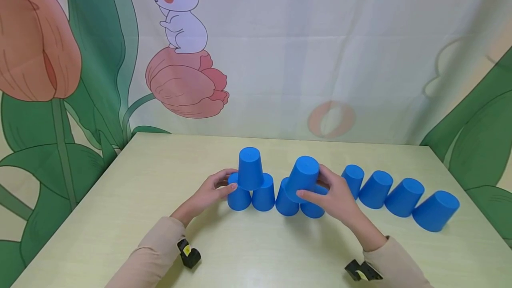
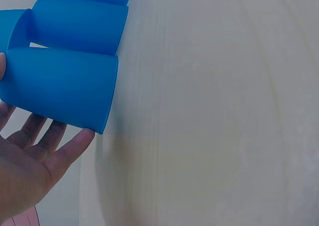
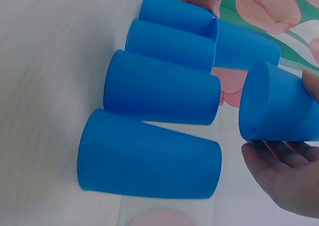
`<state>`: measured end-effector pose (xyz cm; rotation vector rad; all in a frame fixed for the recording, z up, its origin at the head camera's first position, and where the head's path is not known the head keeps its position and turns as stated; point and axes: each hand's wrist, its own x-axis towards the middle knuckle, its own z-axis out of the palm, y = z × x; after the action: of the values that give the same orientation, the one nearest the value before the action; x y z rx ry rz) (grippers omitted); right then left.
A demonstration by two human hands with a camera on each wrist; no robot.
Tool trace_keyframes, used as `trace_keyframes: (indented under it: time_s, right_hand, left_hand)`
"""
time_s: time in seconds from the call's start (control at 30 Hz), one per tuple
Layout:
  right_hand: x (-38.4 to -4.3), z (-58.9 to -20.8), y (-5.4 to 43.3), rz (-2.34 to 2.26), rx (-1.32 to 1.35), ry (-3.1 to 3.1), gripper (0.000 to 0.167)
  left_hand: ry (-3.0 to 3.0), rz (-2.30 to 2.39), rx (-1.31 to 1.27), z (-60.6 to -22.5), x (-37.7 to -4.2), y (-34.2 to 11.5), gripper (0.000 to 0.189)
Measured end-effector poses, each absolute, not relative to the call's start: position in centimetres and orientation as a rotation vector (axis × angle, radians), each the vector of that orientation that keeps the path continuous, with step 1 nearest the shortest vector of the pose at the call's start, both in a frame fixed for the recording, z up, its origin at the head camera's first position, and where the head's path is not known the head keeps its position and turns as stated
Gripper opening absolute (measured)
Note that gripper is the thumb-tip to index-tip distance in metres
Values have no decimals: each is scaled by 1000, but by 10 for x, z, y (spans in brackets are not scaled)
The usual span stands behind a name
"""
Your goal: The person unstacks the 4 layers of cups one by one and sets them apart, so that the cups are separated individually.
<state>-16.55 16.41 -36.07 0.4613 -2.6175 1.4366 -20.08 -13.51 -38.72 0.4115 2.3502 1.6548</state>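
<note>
My right hand grips a blue cup, thumb in front and fingers behind. It is tilted, mouth down, over two upside-down cups, the nearer-left cup and its neighbour, partly behind the hand. The right wrist view shows a gap between the held cup and those below. My left hand is at the leftmost cup, its spread fingers along that cup's side and thumb near its base. An upper cup stands upside down across this cup and the adjacent cup.
Several more upside-down blue cups stand in a slanting row on the right of the pale table. A printed curtain hangs behind the table's far edge. Black wrist devices sit at both sleeves.
</note>
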Motion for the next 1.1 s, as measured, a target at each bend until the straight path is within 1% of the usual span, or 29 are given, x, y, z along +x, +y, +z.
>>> trace_keyframes:
  time_s: [0.4, 0.53, 0.77, 0.93, 1.1]
  right_hand:
    - [-152, -356, 183, 1379, 356, -2664, 68]
    - [-148, -354, 190, 1359, 326, -2671, 68]
    - [-143, -358, 204, 1336, 318, -2661, 61]
    - [-141, -361, 212, 1306, 277, -2694, 66]
    - [-139, -363, 222, 1276, 245, -2710, 68]
  left_hand:
    - [2357, 1661, 430, -417, -220, -142, 48]
    - [2358, 1665, 432, -419, -221, -142, 50]
    - [2378, 1664, 420, -419, -221, -142, 49]
    - [2379, 1662, 419, -420, -221, -143, 50]
    - [2381, 1666, 403, -419, -221, -142, 48]
